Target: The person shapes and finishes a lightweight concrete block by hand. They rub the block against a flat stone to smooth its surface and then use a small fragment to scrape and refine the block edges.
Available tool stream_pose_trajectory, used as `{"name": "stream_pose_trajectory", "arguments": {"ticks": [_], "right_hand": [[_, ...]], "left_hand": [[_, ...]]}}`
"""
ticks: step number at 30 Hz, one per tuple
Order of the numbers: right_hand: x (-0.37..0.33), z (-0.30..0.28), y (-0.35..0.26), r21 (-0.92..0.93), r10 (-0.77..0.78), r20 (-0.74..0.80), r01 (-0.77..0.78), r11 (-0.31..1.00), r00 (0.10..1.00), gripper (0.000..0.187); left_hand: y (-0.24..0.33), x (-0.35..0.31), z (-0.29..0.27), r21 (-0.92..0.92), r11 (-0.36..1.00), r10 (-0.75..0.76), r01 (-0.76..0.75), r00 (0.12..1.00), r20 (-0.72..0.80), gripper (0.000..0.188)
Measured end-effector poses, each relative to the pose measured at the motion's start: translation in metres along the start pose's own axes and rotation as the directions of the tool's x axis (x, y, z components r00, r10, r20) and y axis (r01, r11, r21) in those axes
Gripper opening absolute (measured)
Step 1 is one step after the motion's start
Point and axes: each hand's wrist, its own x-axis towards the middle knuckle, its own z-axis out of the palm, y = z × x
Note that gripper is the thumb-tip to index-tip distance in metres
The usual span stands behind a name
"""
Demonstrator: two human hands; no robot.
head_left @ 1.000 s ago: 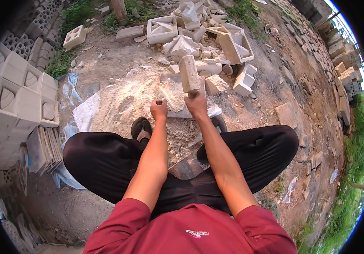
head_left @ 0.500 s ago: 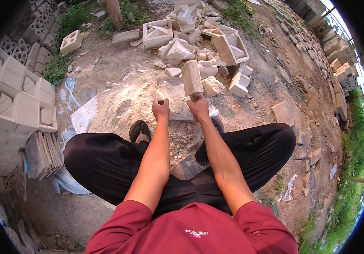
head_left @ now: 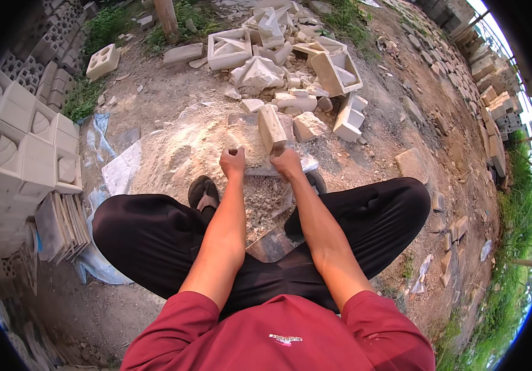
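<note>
My right hand [head_left: 287,164] is closed around the handle end of a block-headed mallet [head_left: 271,128]. Its long, dusty tan head points away from me, over a flat slab [head_left: 263,168] on the ground. Just left of it, my left hand [head_left: 233,162] is closed in a fist at the slab's near edge, beside a heap of pale crushed rubble [head_left: 182,148]. Whatever that fist may hold is hidden by the fingers.
Broken cast blocks [head_left: 260,73] pile up beyond the slab. Stacked pale blocks [head_left: 37,133] and leaning thin tiles [head_left: 63,227] stand at left. A sandalled foot [head_left: 204,190] rests near my left wrist. Grass [head_left: 519,222] lines the right side.
The mallet head has swung down and slightly left, lower over the slab. My left hand stays closed in nearly the same place.
</note>
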Motion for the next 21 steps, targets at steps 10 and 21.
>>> {"name": "stream_pose_trajectory", "arguments": {"ticks": [10, 21], "right_hand": [[0.013, -0.026, -0.059, 0.239, -0.213, -0.464, 0.353, 0.905, 0.860, 0.039], [0.010, 0.009, 0.005, -0.036, 0.060, 0.008, -0.059, 0.998, 0.998, 0.045]], "left_hand": [[-0.007, -0.010, 0.022, 0.004, 0.994, 0.111, -0.112, 0.991, 0.068, 0.025], [0.001, -0.003, 0.001, 0.024, 0.997, 0.072, -0.073, 0.997, 0.026, 0.029]]}}
